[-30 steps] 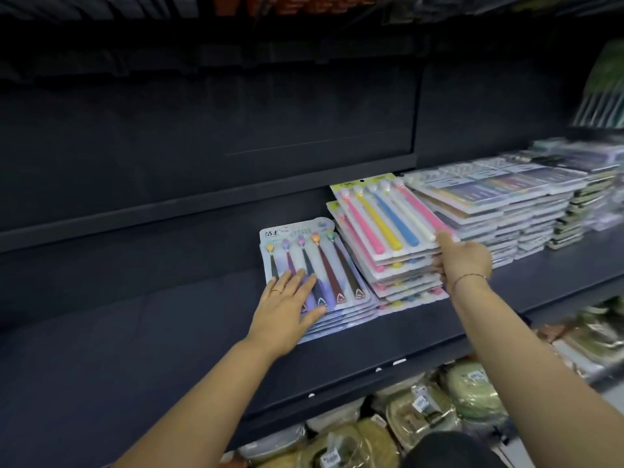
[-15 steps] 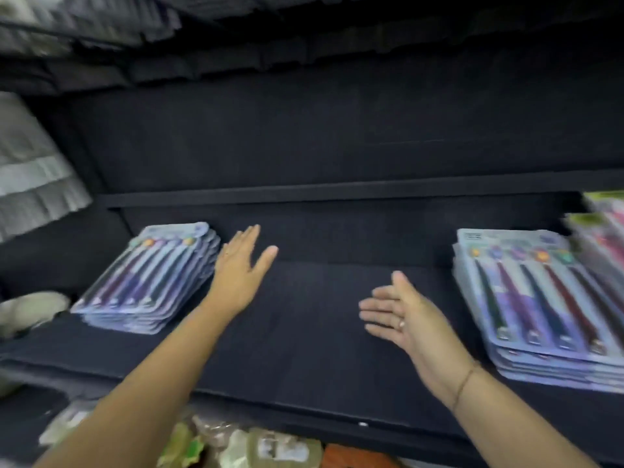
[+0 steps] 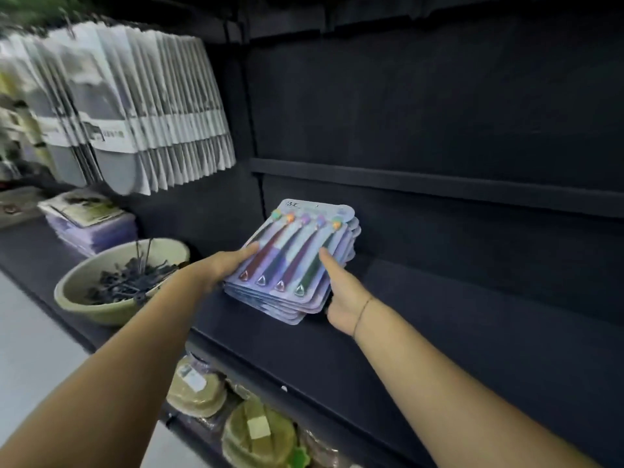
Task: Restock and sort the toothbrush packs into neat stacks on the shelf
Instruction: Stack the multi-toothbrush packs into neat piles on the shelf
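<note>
Both our hands were spread in the air above the shelf (image 3: 439,315) half a second ago and have now closed on the stack (image 3: 293,255) of toothbrush packs. Our left hand (image 3: 223,265) holds its left edge, thumb on the top pack, fingers hidden beneath. Our right hand (image 3: 341,298) pinches the right edge, thumb likewise on top. We cannot tell whether the stack, at the shelf's left end, is lifted. A bowl (image 3: 101,312) of dark clips (image 3: 128,282) stands just left of it.
</note>
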Demonstrator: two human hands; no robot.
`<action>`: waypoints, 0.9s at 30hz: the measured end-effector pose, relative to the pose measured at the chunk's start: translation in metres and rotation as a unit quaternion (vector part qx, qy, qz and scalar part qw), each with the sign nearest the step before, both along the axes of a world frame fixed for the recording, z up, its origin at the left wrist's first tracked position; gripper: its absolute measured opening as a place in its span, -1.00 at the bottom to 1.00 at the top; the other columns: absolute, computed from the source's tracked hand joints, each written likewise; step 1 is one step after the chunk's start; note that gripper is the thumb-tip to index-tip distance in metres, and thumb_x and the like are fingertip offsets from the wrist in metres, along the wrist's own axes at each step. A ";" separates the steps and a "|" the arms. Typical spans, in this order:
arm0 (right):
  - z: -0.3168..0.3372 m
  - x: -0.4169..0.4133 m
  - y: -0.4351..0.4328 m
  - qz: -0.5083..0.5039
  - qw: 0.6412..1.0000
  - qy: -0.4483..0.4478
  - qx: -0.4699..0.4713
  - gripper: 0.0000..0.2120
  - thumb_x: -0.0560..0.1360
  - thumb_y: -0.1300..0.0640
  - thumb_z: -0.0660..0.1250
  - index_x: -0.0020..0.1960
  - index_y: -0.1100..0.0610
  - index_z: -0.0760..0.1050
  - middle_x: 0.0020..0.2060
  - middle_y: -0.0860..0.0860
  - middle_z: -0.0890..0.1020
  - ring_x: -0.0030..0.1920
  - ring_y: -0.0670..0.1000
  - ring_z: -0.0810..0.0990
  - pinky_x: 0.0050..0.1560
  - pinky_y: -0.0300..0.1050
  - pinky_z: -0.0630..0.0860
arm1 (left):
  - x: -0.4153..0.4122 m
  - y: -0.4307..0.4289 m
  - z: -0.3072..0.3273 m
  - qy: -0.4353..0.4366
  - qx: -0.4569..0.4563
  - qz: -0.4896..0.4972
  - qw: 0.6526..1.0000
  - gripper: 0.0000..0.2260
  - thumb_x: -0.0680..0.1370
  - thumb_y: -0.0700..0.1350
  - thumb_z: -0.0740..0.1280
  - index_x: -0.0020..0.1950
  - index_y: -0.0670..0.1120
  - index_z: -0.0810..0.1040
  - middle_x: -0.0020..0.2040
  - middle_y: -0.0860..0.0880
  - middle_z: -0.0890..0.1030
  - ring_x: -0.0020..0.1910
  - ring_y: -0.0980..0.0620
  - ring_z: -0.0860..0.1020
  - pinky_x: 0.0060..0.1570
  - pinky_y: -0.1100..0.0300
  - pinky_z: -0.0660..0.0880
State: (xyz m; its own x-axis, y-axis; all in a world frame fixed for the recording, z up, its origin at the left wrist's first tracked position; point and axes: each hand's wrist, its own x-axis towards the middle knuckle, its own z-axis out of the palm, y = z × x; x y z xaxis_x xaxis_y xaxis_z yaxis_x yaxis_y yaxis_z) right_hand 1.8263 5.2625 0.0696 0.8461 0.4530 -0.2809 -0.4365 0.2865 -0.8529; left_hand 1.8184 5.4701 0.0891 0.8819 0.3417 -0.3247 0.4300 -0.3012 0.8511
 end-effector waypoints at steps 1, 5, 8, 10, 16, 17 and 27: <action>-0.004 0.005 0.002 -0.009 1.000 0.007 0.008 -0.54 0.55 -0.17 0.30 0.33 0.08 0.51 0.16 0.03 0.65 0.17 0.01 0.61 0.27 -0.07 0.50 | -0.003 0.002 -0.001 0.000 -0.027 -0.005 1.000 -0.68 0.58 0.14 0.29 -0.07 -0.12 0.60 -0.30 0.02 0.69 -0.38 0.11 0.64 -0.39 0.36 0.51; -0.010 0.015 -0.011 -0.013 0.999 0.042 0.016 -0.58 0.50 -0.08 0.40 0.26 0.12 0.57 0.13 0.10 0.67 0.17 0.09 0.63 0.30 0.04 0.49 | -0.018 0.005 -0.006 0.031 -0.101 -0.026 0.994 -0.57 0.41 0.24 0.42 0.07 -0.06 0.64 -0.08 -0.03 0.71 -0.13 0.02 0.64 -0.05 0.16 0.53; -0.002 0.014 -0.035 0.052 0.996 0.074 0.014 -0.61 0.46 -0.08 0.41 0.18 0.13 0.61 0.07 0.10 0.69 0.08 0.08 0.66 0.12 -0.03 0.57 | -0.042 -0.011 -0.011 0.021 -0.162 -0.063 0.985 -0.48 0.33 0.17 0.45 0.14 -0.15 0.64 0.04 -0.13 0.70 -0.05 -0.04 0.67 -0.02 0.12 0.55; 0.004 0.009 -0.049 0.097 0.992 0.074 0.014 -0.58 0.42 -0.06 0.43 0.20 0.14 0.61 0.06 0.11 0.69 0.02 0.07 0.68 -0.01 -0.06 0.62 | -0.059 -0.020 -0.017 -0.007 -0.182 -0.077 0.980 -0.49 0.35 0.11 0.45 0.17 -0.18 0.61 0.04 -0.14 0.70 -0.05 -0.03 0.69 -0.08 0.17 0.58; 0.017 0.006 -0.077 0.130 0.977 -0.171 -0.012 -0.46 0.38 0.25 0.44 0.34 0.16 0.46 0.17 0.13 0.64 0.12 0.07 0.65 0.02 -0.07 0.63 | -0.067 -0.030 -0.017 -0.198 -0.136 -0.138 0.961 -0.21 0.27 -0.04 0.62 0.42 -0.01 0.35 0.28 -0.04 0.59 0.22 0.01 0.59 0.14 0.08 0.56; 0.021 0.008 -0.081 0.130 0.965 -0.224 -0.032 -0.45 0.37 0.25 0.43 0.34 0.13 0.44 0.16 0.10 0.65 0.12 0.05 0.65 -0.04 -0.14 0.62 | -0.063 -0.032 -0.014 -0.221 -0.121 -0.135 0.958 -0.12 0.23 0.00 0.64 0.46 0.01 0.29 0.32 -0.03 0.55 0.25 0.02 0.57 0.17 0.06 0.55; 0.000 0.005 -0.092 0.104 0.941 -0.310 -0.084 -0.12 0.30 0.14 0.56 0.51 -0.02 0.20 0.31 -0.01 0.56 0.31 0.03 0.53 0.35 0.26 0.40 | -0.054 -0.045 -0.004 -0.290 -0.176 -0.189 0.922 -0.08 0.21 0.17 0.63 0.44 -0.13 0.33 0.26 -0.05 0.61 0.28 -0.05 0.55 0.17 0.08 0.53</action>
State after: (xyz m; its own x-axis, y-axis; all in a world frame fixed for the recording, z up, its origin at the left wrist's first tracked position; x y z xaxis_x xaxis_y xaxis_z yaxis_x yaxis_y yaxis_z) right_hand 1.8314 5.1702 0.0693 0.7685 0.6207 0.1551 0.1287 0.0875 -0.9878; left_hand 1.7641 5.4249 0.0854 0.9767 -0.0616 0.2057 -0.2060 0.0017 0.9786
